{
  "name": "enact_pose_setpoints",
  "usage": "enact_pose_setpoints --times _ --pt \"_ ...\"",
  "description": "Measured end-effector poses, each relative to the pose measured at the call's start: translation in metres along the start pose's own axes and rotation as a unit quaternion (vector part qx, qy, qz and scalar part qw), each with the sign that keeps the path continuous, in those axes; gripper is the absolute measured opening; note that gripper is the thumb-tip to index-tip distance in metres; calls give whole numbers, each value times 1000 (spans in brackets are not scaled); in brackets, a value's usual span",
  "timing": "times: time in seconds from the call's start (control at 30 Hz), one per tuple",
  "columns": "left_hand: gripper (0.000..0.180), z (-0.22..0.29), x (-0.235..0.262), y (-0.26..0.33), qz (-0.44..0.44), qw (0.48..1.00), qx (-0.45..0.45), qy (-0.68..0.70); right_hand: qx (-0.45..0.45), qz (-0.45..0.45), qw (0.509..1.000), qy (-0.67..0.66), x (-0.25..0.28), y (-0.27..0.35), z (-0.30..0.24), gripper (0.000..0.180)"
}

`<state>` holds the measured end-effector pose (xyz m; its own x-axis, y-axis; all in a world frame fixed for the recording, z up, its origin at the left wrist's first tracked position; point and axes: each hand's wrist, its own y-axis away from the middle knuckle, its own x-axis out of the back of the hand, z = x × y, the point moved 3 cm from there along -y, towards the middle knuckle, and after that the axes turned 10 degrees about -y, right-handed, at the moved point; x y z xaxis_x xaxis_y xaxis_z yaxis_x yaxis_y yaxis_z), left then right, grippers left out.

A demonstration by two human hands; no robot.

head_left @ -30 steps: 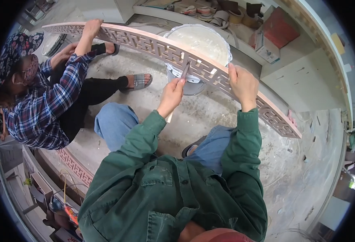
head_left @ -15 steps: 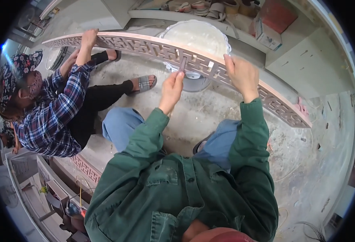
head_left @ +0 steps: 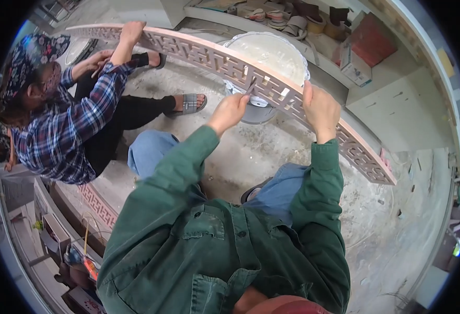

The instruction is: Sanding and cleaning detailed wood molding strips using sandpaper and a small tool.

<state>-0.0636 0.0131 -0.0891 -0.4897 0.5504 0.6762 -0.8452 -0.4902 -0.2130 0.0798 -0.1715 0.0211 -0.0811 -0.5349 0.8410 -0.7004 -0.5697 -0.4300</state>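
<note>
A long, narrow wooden lattice panel (head_left: 198, 44) with cut-out openings slants across the view, from far left to nearer right. My right hand (head_left: 322, 111) is closed over its upper edge, thumb on the near side. In my closed left hand (head_left: 231, 111) is a slim, dark stick-like tool (head_left: 250, 88), pinched between thumb and fingers. The tool's far end meets an opening near the panel's middle; how deep it goes is hidden. At the left, a co-worker's hand (head_left: 131, 33) grips the panel's top edge.
A round white-topped stand (head_left: 266, 49) with a frilly rim sits behind the panel. Farther back, shoes (head_left: 274, 20) and a red box (head_left: 374, 37) occupy a shelf. The co-worker in a plaid shirt (head_left: 78, 125) sits to my left. Another lattice panel (head_left: 98, 205) lies behind them.
The whole view has shifted and turned slightly. My left hand has tilted, and the tool slants more to the right at the same part of the panel. My right hand keeps its grip.
</note>
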Motion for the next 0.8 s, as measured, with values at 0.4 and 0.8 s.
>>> enact_pose_setpoints --times 0.4,0.8 --pt "34 -8 0 11 -12 997 55 59 -40 14 999 34 -3 2 -6 50" --pt "36 1 10 18 -87 995 35 20 -105 -56 990 71 0 -1 1 52"
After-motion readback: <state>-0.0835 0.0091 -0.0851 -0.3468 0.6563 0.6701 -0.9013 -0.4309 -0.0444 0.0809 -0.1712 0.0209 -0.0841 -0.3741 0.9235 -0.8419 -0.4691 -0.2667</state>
